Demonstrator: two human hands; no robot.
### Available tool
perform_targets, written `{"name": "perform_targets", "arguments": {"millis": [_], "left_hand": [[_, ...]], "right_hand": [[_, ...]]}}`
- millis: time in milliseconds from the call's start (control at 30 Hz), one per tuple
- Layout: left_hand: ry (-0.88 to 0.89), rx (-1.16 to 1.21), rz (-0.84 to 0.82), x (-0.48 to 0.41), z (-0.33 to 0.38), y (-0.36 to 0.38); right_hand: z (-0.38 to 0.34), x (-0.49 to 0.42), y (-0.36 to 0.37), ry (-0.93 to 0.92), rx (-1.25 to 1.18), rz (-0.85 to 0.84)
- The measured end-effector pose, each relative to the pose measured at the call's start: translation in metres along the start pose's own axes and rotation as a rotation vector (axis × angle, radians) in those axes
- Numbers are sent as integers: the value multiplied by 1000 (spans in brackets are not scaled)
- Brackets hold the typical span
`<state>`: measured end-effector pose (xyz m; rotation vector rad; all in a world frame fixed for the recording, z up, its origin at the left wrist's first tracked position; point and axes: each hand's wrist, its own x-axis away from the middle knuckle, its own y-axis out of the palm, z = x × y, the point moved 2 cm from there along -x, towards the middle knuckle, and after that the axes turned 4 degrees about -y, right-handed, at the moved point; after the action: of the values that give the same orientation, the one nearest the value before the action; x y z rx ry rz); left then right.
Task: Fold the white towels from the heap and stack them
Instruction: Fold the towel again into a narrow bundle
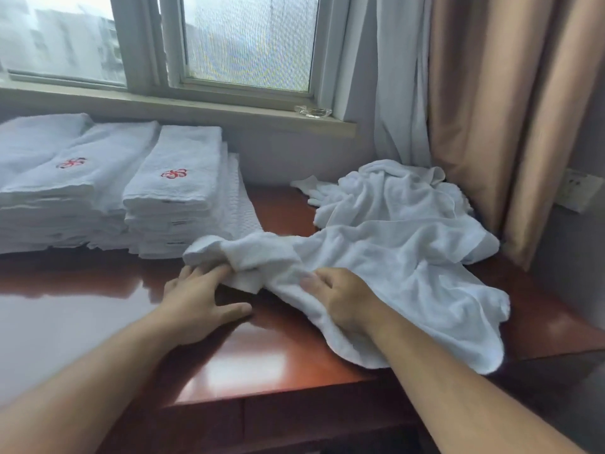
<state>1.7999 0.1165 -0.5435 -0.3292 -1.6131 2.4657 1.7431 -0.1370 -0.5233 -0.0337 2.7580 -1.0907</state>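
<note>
Left hand (pixel 199 303) flat, touching towel (pixel 409 273), right hand (pixel 340 296) gripping it

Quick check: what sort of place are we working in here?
Most likely a hotel guest room: stacks of folded white towels sharing one red embroidered logo, a glossy wooden desk under a window, and heavy beige curtains over sheers.
</note>
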Motion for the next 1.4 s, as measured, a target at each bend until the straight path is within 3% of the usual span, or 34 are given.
{"name": "perform_targets", "arguments": {"millis": [100,167,233,300,367,467,533,567,633,700,767,933,1067,1233,1400], "left_hand": [[43,60,39,-13,8,3],[151,146,121,-16,15,5],[246,311,141,-16,16,4],[231,500,108,-15,8,-4],[233,533,122,-14,-4,-19],[214,221,272,-10,-23,-47],[118,-39,416,-6,-35,-66],[34,-78,464,-3,-40,-72],[-199,94,473,2,-43,-74],[-442,409,355,5,-40,-56],[-443,485,192,8,-32,-35],[-7,630,-42,5,-5,-23],[169,787,56,-3,17,-11],[-154,981,359,-2,4,-39],[-312,680,199,19,-36,-86]], "right_hand": [[17,-7,-20,173,-489,94],[25,-18,-30,280,-586,204],[28,-33,-38,373,-464,212],[28,-49,-39,410,-219,91],[21,-59,-35,361,17,-63],[0,-63,-21,216,398,-356],[-16,-67,-11,161,605,-430],[-24,-69,-6,174,619,-368],[-36,-72,5,160,554,-118],[-41,-71,17,106,438,107],[-39,-73,25,109,230,213],[-16,-71,24,145,82,244],[-7,-60,26,83,38,290],[-12,-56,32,141,365,124],[-61,-56,52,-50,616,138]]}}
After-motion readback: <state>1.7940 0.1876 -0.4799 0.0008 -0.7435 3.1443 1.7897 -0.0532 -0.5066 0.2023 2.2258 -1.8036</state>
